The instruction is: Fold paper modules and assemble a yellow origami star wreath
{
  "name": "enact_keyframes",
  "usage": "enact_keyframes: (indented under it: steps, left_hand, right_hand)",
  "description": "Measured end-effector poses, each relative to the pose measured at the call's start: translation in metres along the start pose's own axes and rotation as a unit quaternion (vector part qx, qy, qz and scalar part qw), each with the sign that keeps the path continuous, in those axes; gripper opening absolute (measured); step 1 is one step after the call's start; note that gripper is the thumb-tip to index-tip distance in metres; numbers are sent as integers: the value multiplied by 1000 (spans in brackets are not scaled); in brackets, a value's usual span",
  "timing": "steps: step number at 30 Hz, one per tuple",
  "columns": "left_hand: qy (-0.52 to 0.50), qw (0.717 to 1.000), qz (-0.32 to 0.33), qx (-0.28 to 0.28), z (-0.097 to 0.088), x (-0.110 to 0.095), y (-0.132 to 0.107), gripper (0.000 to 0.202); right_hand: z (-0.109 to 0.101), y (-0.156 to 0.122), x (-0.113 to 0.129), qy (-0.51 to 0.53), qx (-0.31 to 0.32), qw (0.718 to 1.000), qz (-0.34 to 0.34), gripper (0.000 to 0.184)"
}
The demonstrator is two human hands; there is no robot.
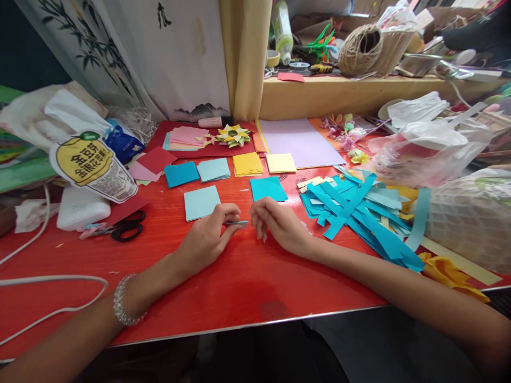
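My left hand rests on the red table with its fingers pinched on a small folded piece of light blue paper. My right hand lies just right of it, fingers curled down, the fingertips touching the paper's right end. A light blue paper square lies just beyond my left hand. A teal square lies just beyond my right hand.
Teal paper strips are heaped at right beside plastic bags. Black scissors lie left. Stacks of coloured squares and a folded paper flower sit further back, with a lilac sheet. A white cable runs at lower left.
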State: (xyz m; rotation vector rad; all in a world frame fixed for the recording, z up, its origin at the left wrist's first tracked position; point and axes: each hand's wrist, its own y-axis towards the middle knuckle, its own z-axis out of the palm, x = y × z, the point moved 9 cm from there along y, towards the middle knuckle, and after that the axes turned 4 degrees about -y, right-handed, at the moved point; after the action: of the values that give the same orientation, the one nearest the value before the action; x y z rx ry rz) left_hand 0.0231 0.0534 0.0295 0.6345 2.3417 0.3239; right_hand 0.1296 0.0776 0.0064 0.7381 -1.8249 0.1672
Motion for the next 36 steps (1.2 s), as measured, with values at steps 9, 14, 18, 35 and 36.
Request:
enact_keyframes:
  steps: [9,14,18,35,36]
  left_hand:
    - [-4,999,51,1,3,-8,-2,22]
    - [4,999,53,11,-2,-10,4,10]
    - [-25,996,84,1,-9,-19,4,12]
    - [-77,997,-16,5,-7,-3,4,12]
    - [-76,996,-35,14,-4,1,4,12]
  right_hand:
    - [4,-2,17,-151,21,987,-51,7]
    - [-3,-1,11,-80,-3,997,-18,15]
    - [-5,2,1,14,-6,1000,6,19]
    - [14,1,2,13,109,994,22,18]
    - [12,2,1,8,96,995,23,18]
